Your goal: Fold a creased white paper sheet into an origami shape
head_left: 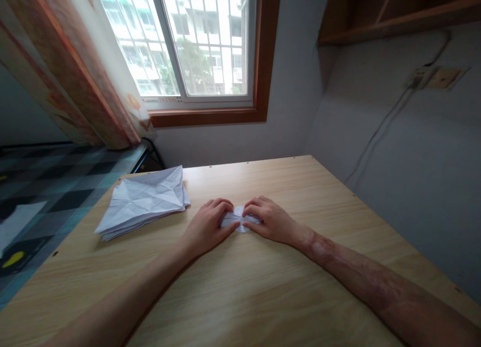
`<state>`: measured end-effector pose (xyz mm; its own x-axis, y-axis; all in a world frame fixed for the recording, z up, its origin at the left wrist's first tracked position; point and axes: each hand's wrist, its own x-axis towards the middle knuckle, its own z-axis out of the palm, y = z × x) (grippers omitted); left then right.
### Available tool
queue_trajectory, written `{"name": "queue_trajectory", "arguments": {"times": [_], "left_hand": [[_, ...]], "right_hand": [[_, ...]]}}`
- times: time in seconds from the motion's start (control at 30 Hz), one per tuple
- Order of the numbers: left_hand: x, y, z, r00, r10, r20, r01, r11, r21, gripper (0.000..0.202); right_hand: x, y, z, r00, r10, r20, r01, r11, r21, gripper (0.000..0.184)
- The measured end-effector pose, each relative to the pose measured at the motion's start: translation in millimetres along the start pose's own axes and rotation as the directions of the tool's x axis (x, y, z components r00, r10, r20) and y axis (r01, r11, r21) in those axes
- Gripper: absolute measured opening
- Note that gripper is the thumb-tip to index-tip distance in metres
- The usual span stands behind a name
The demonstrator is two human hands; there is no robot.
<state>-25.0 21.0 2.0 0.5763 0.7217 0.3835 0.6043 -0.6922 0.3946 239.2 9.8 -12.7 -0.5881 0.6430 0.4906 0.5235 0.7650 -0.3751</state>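
Observation:
A small folded sheet of white paper (238, 218) lies on the wooden table, between my two hands. My left hand (215, 219) grips its left side, thumb at the near edge and fingers curled over the far edge. On the right side, my right hand (265, 218) holds it the same way, with the thumb close to the left thumb. The parts of the paper under both palms are hidden. To the left of my left hand lies a stack of creased white paper sheets (150, 194), apart from the hand.
The light wooden table (233, 292) reaches to the wall below a window (210, 41). A bed with a checked cover (75, 161) stands at the left, beneath a curtain (82, 66). On the right wall hang a cable (379, 126) and a wooden shelf (409, 24).

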Motion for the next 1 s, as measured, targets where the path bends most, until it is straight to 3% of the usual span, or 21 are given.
{"name": "queue_trajectory", "arguments": {"times": [0.27,0.43,0.63,0.83,1.0], "left_hand": [[-1.3,-0.7,1.0,0.997,-0.071,-0.016,0.069,0.992,-0.102,0.027],[-3.5,4.5,-0.2,0.997,-0.075,-0.006,0.074,0.993,-0.093,0.021],[-2.1,8.3,-3.7,1.0,0.019,-0.003,-0.02,0.996,-0.085,0.015],[0.7,5.4,-1.8,0.997,0.054,0.049,-0.05,0.995,-0.084,0.012],[-2.8,5.7,1.1,1.0,0.019,0.015,-0.017,0.991,-0.131,0.023]], "right_hand": [[-0.7,-1.9,0.6,0.999,0.045,0.006,-0.046,0.996,0.071,0.023],[-0.6,-0.7,-0.8,0.994,0.1,-0.054,-0.092,0.987,0.134,0.048],[1.0,1.5,-2.5,1.0,-0.007,-0.013,0.008,0.997,0.074,0.016],[0.4,-0.5,-2.6,0.999,-0.021,-0.026,0.022,0.999,0.031,0.019],[0.3,-1.0,-2.7,0.999,-0.039,-0.021,0.04,0.999,0.035,0.018]]}}
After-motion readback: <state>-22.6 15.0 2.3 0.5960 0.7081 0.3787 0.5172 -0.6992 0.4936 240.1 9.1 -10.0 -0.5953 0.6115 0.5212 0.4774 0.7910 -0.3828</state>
